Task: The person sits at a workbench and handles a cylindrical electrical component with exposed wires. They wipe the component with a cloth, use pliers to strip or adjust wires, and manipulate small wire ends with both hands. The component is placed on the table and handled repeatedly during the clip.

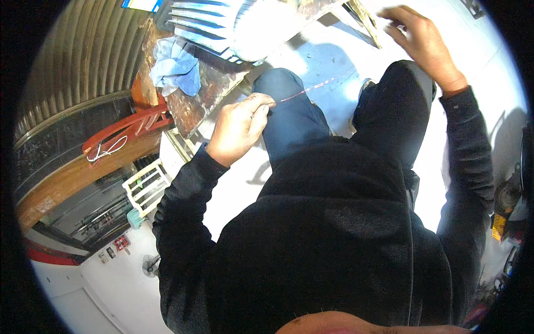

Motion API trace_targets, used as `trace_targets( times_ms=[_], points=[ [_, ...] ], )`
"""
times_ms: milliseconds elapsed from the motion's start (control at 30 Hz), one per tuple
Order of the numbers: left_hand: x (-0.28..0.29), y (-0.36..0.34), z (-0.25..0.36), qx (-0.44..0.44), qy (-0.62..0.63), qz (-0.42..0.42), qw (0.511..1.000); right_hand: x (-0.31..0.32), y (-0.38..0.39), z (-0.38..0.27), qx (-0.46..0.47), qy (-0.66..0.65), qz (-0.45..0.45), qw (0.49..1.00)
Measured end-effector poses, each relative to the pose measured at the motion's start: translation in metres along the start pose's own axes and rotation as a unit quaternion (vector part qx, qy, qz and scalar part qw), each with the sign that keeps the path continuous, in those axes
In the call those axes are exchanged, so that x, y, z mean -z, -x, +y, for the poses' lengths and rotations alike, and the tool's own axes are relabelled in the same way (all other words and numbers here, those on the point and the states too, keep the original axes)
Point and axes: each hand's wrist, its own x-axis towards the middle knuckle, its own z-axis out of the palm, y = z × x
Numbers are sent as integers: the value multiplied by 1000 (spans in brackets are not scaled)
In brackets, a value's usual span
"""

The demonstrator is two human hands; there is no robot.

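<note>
My left hand (239, 127) is closed in a pinch over my left thigh. Between its fingertips is one end of a thin reddish strand (307, 89); whether it is thread or wire I cannot tell. The strand slants up to the right above my knee and fades against the bright floor. Raised at the upper right, my right hand (420, 42) has its thumb and fingers curled together. Anything in its fingertips is too small or too washed out to make out. No contact shows between the right hand and the visible part of the strand.
A worn wooden bench (203, 94) at the upper left bears a crumpled blue cloth (177, 67) and a glaring ribbed object (203, 25). Left of it are a red plastic piece (125, 131) with a white cord and a pale slatted rack (147, 186). A wooden leg (364, 22) stands ahead.
</note>
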Motion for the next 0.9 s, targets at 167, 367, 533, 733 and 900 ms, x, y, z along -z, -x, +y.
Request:
trace_targets(
  times_ms=[167,367,533,733,900],
  points=[
    [-8,1,-7,-19,12,5,1000,-53,-33,-118,140,-345,116,921],
    [-3,15,-27,-7,21,-4,1000,-143,-104,-171,108,-196,387,894],
    [-8,23,-49,-1,40,-11,999,-162,-117,-166,84,-176,359,913],
    [-17,25,-67,-61,55,16,996,-166,-126,-166,76,-160,320,931],
    [-16,23,-58,-74,94,42,992,-152,-110,-144,88,-135,239,958]
  ],
)
